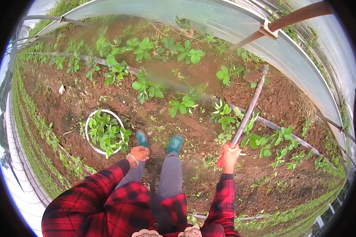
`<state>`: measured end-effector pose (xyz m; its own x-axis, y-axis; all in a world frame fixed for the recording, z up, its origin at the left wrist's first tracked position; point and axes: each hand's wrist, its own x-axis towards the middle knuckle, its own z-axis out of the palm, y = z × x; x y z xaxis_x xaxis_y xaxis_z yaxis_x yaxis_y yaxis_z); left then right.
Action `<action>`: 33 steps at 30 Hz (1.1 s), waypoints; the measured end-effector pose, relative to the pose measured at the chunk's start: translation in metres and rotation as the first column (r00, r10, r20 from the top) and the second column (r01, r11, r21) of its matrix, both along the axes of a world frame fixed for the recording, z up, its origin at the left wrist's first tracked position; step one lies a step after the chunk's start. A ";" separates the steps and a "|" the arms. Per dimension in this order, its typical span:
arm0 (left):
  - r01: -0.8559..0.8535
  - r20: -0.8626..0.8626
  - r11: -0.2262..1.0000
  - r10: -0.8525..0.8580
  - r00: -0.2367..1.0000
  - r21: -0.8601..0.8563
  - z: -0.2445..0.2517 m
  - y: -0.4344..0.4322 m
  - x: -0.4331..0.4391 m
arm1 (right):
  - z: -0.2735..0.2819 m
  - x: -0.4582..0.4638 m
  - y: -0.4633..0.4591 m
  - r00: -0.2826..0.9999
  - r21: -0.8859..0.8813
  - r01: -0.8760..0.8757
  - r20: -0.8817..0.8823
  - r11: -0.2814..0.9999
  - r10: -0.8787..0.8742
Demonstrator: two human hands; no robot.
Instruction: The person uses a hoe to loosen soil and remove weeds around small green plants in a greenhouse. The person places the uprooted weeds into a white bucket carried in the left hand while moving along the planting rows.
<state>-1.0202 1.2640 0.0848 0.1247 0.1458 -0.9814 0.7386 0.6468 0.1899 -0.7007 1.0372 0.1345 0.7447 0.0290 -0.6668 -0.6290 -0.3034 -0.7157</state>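
Note:
My right hand (pixel 229 154) is closed round the red grip (pixel 220 162) of a hoe. The hoe's long shaft (pixel 250 107) reaches up and to the right, and its blade (pixel 253 75) rests at the soil beside a small strawberry plant (pixel 223 74). My left hand (pixel 139 154), with a pale bangle at the wrist, hangs near my left knee; its fingers are curled, and whether something small lies between them cannot be told. To its left stands a white-rimmed bucket (pixel 87 134) filled with leafy green plants (pixel 106 132).
Strawberry plants (pixel 182 105) grow in rows over reddish soil. A grey irrigation hose (pixel 273 125) runs along the bed. Plastic greenhouse film (pixel 310 71) and a rusty metal pipe (pixel 302 14) border the bed at upper right. My green boots (pixel 175 144) stand on the soil.

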 end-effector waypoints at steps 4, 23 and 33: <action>-0.035 0.092 0.999 0.036 0.995 -0.013 0.002 -0.004 0.021 | -0.002 -0.026 0.036 0.993 0.042 -0.116 -0.025 0.992 0.117; 0.015 0.632 0.995 -0.077 0.771 0.103 -0.032 0.061 0.316 | -0.070 -0.002 0.155 0.848 -0.232 -0.419 0.247 0.878 0.470; 0.273 0.128 0.686 -0.473 0.872 0.674 -0.123 0.071 0.369 | -0.165 0.021 0.188 0.819 -0.233 -0.555 0.018 0.799 0.574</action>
